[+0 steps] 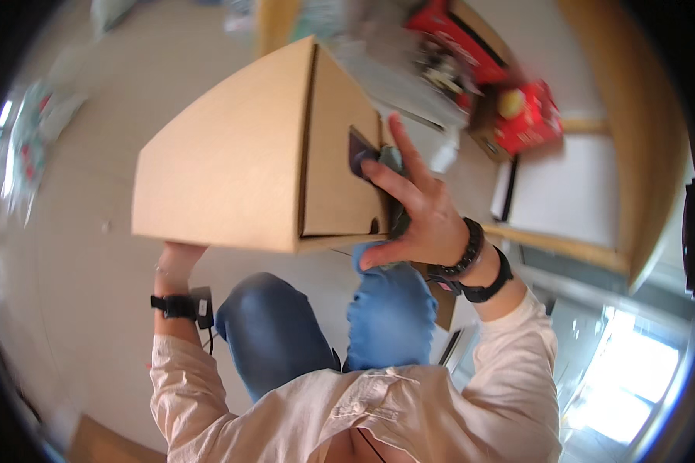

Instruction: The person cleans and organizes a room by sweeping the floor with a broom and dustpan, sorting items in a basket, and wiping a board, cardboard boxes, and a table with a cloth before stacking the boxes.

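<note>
A brown cardboard box [226, 150] is held up in front of me, tilted, above my knees. My left hand [180, 254] supports it from below at its lower left edge; the fingers are hidden behind the box. At the box's right end, my right hand [423, 202] has its fingers spread. One fingertip touches or nearly touches a dark patch [359, 151] on that end face, while the thumb stands apart below. Something grey-green [391, 159] shows between this hand and the box, partly covered; I cannot tell what it is.
Red packages [530, 118] and an open red box [463, 43] lie at upper right. Beside them is a wooden frame [614, 144] with white panels. Clear plastic bags [40, 133] lie on the floor [92, 191] at far left. Another cardboard piece [110, 443] shows at lower left.
</note>
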